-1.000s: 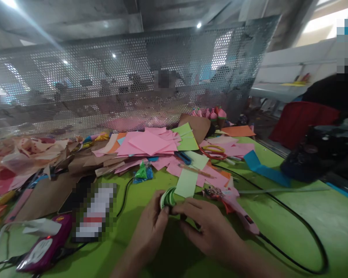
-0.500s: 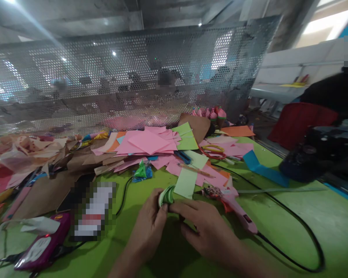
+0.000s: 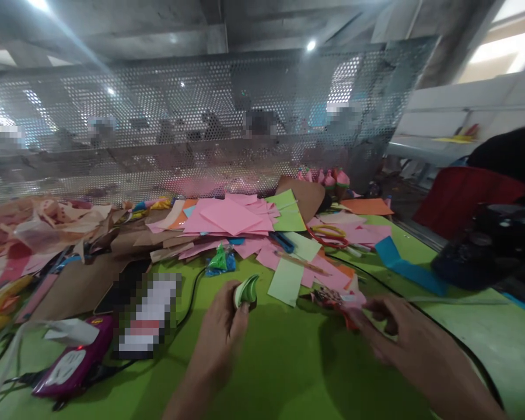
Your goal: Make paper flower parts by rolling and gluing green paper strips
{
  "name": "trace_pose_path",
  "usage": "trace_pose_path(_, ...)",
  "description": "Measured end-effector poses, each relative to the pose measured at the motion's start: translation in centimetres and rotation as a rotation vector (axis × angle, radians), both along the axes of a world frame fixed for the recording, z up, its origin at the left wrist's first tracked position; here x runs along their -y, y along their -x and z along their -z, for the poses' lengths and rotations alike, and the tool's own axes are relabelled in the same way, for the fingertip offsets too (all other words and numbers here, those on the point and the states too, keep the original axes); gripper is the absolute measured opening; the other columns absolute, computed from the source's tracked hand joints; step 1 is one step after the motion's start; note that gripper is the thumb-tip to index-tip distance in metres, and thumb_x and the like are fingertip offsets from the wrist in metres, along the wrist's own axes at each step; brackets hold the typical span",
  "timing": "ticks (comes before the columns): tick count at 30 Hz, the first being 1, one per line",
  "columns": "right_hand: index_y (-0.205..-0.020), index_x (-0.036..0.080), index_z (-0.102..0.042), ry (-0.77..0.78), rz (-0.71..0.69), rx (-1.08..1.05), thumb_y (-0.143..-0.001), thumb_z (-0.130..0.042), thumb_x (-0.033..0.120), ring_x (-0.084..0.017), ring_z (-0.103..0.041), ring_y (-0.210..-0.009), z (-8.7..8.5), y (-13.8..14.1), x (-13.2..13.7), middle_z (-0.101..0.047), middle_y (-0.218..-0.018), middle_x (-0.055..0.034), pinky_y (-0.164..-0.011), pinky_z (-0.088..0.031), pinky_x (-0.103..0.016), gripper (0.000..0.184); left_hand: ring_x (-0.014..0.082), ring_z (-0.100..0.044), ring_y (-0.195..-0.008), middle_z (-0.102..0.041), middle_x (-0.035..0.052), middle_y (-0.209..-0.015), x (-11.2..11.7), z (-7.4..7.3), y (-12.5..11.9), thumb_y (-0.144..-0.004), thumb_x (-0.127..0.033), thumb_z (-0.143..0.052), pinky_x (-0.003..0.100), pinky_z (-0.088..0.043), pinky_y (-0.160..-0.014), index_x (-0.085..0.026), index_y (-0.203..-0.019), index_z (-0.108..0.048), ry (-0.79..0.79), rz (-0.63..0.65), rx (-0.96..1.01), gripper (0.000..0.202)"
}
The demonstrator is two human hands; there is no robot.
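My left hand (image 3: 223, 324) is closed around a curled piece of light and dark green paper (image 3: 245, 291), pinched between thumb and fingers above the green table. To the right, my right hand (image 3: 398, 335) is at a pink glue gun (image 3: 352, 300), its fingers apart over the handle. The hand hides most of the handle, so I cannot tell how firmly it touches. The gun's nozzle end lies to the left, beside a pale green paper sheet (image 3: 286, 281). A pencil (image 3: 304, 264) rests across papers behind it.
Pink paper sheets (image 3: 231, 216) are heaped at the back, near scissors (image 3: 328, 233) and blue folded paper (image 3: 406, 268). On the left lie a phone (image 3: 151, 315) and a purple power strip (image 3: 74, 364) with cables. A perforated metal screen (image 3: 192, 128) stands behind.
My right hand has left the green paper and moved right, onto the glue gun. My left hand keeps the green paper. The view has shifted slightly.
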State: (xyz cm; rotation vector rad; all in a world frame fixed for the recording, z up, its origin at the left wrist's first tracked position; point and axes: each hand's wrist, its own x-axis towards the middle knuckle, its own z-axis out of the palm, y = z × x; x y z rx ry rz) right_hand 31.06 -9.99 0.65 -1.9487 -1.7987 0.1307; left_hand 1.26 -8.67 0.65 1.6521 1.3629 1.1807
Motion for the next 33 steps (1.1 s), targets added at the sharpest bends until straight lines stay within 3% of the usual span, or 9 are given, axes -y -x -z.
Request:
trace_pose_path(4,-0.088,0.024,-0.057,0.124,-0.025,-0.048,-0.083,-0.062,0.041,-0.030,-0.068,-0.077,0.1,-0.1,-0.2,-0.073,-0.090,-0.0126,-0.062,-0.046,-0.038,0.018,0.0253,-0.061,-0.090,-0.066,0.0040,-0.094,0.0,0.1,0.0,-0.093,-0.040,-0.042,0.037,-0.045,-0.080,-0.024,-0.108,-0.056,-0.007,0.002,-0.015,0.027)
trace_pose_path(8,-0.083,0.024,-0.060,0.199,-0.071,0.017,-0.076,-0.065,0.040,-0.031,-0.067,-0.073,0.3,-0.9,-0.8,-0.074,-0.085,-0.0094,-0.061,-0.043,-0.038,0.018,0.0246,-0.061,-0.089,-0.066,0.0035,-0.094,0.0,0.0,0.1,-0.093,-0.037,-0.042,0.037,-0.045,-0.080,-0.025,-0.109,-0.057,-0.007,-0.001,-0.018,0.025)
trace_pose_path(12,-0.085,0.022,-0.066,0.182,-0.075,0.015,-0.070,-0.062,0.029,-0.028,-0.066,-0.069,0.5,-1.9,-1.1,-0.073,-0.082,-0.0073,-0.060,-0.043,-0.035,0.017,0.0240,-0.060,-0.087,-0.065,0.0030,-0.091,0.1,-0.1,0.2,-0.093,-0.036,-0.041,0.037,-0.044,-0.078,-0.024,-0.107,-0.057,-0.004,0.006,-0.014,0.024)
trace_pose_path(18,-0.114,0.022,-0.058,0.297,-0.029,-0.620,-0.069,-0.063,0.037,-0.020,-0.059,-0.060,-0.9,-0.7,-0.4,-0.066,-0.073,-0.0023,-0.046,-0.042,-0.026,0.047,0.0240,-0.058,-0.086,-0.064,0.0028,-0.091,0.1,0.0,0.2,-0.092,-0.038,-0.039,0.036,-0.042,-0.078,-0.024,-0.108,-0.055,0.017,0.017,-0.022,0.027)
trace_pose_path(22,-0.113,0.024,-0.060,0.258,-0.015,-0.904,-0.060,-0.074,0.038,-0.017,-0.057,-0.067,-2.6,1.2,0.3,-0.064,-0.089,-0.0038,-0.048,-0.042,-0.022,0.057,0.0240,-0.058,-0.087,-0.063,0.0034,-0.092,0.0,0.1,0.2,-0.092,-0.039,-0.037,0.035,-0.041,-0.079,-0.023,-0.106,-0.054,0.010,0.018,-0.031,0.026)
trace_pose_path(24,-0.107,0.023,-0.062,0.286,-0.035,-1.019,-0.059,-0.076,0.039,-0.016,-0.055,-0.067,-2.9,2.0,0.4,-0.064,-0.095,-0.0054,-0.049,-0.041,-0.022,0.053,0.0242,-0.058,-0.086,-0.063,0.0038,-0.090,0.0,0.1,0.2,-0.092,-0.038,-0.037,0.036,-0.042,-0.078,-0.023,-0.105,-0.055,-0.004,0.027,-0.033,0.026)
trace_pose_path(28,-0.092,0.019,-0.065,0.384,-0.216,-1.098,-0.072,-0.068,0.042,-0.016,-0.053,-0.061,-2.3,2.9,0.2,-0.066,-0.080,-0.0055,-0.052,-0.041,-0.027,0.030,0.0249,-0.061,-0.090,-0.066,0.0052,-0.096,-0.1,0.2,0.3,-0.093,-0.034,-0.039,0.038,-0.044,-0.079,-0.022,-0.112,-0.055,-0.011,0.031,-0.022,0.028)
trace_pose_path(31,-0.084,0.019,-0.066,0.371,-0.290,-1.022,-0.074,-0.067,0.043,-0.014,-0.048,-0.052,-2.2,3.4,0.0,-0.059,-0.062,-0.0008,-0.051,-0.038,-0.028,0.026,0.0254,-0.060,-0.095,-0.066,0.0058,-0.101,-0.1,0.2,0.2,-0.092,-0.033,-0.039,0.038,-0.044,-0.082,-0.022,-0.111,-0.055,-0.015,0.009,-0.048,0.027)
trace_pose_path(33,-0.081,0.019,-0.066,0.361,-0.292,-0.948,-0.073,-0.069,0.043,-0.013,-0.046,-0.050,-2.5,3.8,0.0,-0.060,-0.062,-0.0008,-0.049,-0.038,-0.027,0.026,0.0253,-0.060,-0.096,-0.066,0.0056,-0.101,-0.1,0.3,0.2,-0.092,-0.032,-0.040,0.038,-0.043,-0.083,-0.023,-0.109,-0.055,-0.019,0.003,-0.065,0.025)
